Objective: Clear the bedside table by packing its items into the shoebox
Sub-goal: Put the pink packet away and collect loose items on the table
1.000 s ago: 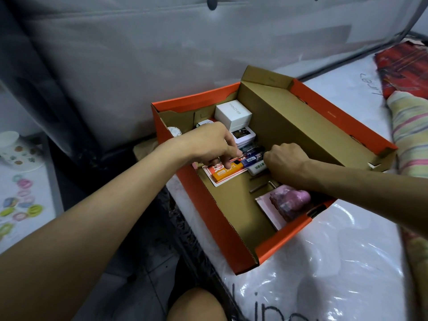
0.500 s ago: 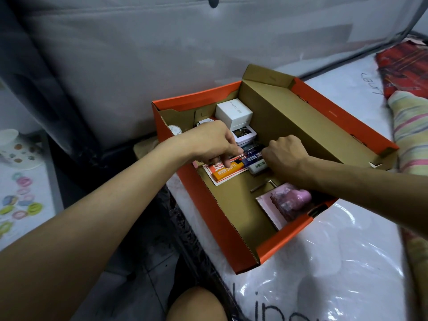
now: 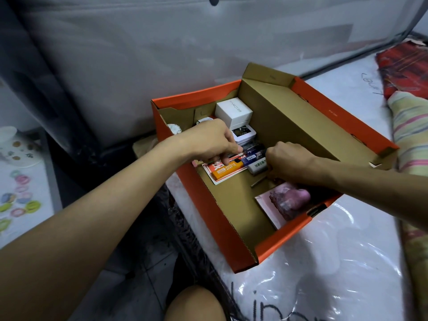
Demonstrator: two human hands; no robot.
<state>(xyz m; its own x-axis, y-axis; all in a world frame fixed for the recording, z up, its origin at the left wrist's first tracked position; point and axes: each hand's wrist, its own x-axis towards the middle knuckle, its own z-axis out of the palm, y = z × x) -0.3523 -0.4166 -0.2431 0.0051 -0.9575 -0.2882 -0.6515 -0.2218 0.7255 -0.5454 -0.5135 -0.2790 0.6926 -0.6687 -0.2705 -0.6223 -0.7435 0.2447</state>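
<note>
An orange shoebox with a brown inside lies open on a plastic-wrapped mattress. At its far end sit a white cube box and a small white case. In front of them lie an orange lighter-like item on a red-and-white card, a blue stick and a grey eraser. My left hand reaches in, fingers curled, pinching thin dark pens over these items. My right hand is curled against the eraser's right end; its fingertips are hidden.
A pink card with a purple lump lies in the near right corner, and a short metal rod is beside it. The bedside table with stickers and a patterned cup stands at left. Folded cloths lie at right. My knee shows below.
My right hand slid left along the box floor until it met the eraser and blue stick. My left hand stayed over the same items, shifting only slightly.
</note>
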